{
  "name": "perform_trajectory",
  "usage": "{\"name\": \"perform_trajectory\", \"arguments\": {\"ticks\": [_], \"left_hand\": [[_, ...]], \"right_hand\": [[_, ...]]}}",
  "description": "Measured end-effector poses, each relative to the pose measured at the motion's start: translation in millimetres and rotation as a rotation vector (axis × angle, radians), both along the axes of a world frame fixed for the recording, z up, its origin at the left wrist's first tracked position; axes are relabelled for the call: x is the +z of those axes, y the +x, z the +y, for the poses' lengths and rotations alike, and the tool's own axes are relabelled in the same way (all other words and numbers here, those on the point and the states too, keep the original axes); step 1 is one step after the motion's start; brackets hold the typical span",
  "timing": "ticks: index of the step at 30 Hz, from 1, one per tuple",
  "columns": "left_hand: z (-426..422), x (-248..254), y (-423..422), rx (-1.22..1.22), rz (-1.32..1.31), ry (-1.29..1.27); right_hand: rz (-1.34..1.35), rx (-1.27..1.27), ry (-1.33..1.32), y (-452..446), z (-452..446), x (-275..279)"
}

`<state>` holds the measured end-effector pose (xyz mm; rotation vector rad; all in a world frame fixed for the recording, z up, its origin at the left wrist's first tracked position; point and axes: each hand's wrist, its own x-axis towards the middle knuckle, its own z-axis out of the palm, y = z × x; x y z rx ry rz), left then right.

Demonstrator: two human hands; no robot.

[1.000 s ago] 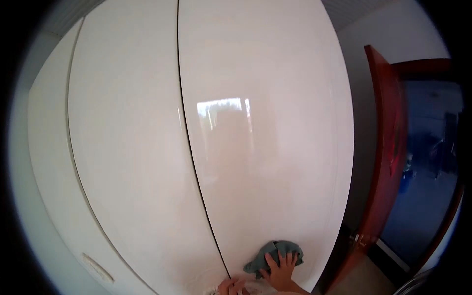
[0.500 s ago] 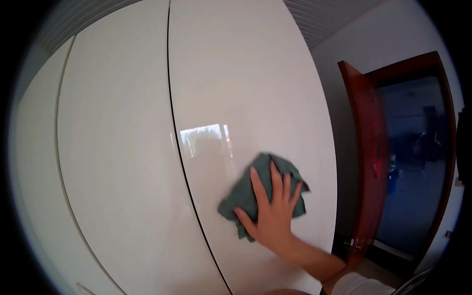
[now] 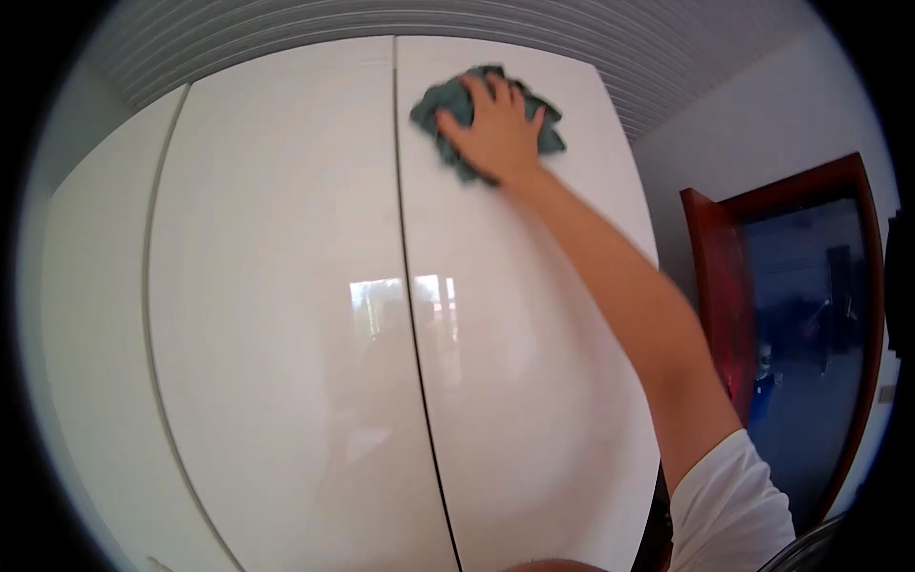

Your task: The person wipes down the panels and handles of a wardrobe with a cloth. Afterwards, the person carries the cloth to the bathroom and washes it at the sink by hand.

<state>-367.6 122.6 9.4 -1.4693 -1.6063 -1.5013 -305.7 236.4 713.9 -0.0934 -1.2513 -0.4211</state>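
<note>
A dark green cleaning cloth point(image 3: 453, 101) lies crumpled against the upper part of the glossy white right-hand wardrobe door point(image 3: 534, 315). Pressing it to that surface is my right hand point(image 3: 500, 133), its fingers spread over the cloth and the arm stretched far up. Cloth edges stick out on both sides of the hand and below it. My left hand is out of view.
More white door panels point(image 3: 276, 286) stand to the left, split by narrow dark gaps. Above is a ribbed ceiling point(image 3: 315, 43). On the right, a red-brown door point(image 3: 715, 286) stands ajar beside a doorway.
My right hand has slid the cloth from the middle of the right panel up near its top edge. The view has tilted upward, and more of the ceiling shows.
</note>
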Motion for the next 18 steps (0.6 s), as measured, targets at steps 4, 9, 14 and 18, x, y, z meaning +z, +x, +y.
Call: {"name": "perform_trajectory", "arguments": {"ticks": [4,9,14,18], "left_hand": [[-4.6,-3.1,-7.0,-0.018,-0.021,0.001],[-6.2,-8.3,-5.1,-0.016,-0.065,0.000],[8.8,-8.3,-2.1,-0.013,-0.089,0.013],[34.6,-1.4,4.3,0.012,-0.107,0.030]], "right_hand": [[0.039,-0.065,-0.084,-14.8,-21.9,47.8],[0.009,-0.046,-0.069,-11.1,-17.5,50.5],[-0.027,-0.034,0.008,-6.9,7.8,65.7],[0.044,-0.053,0.092,-24.7,29.1,89.9]]}}
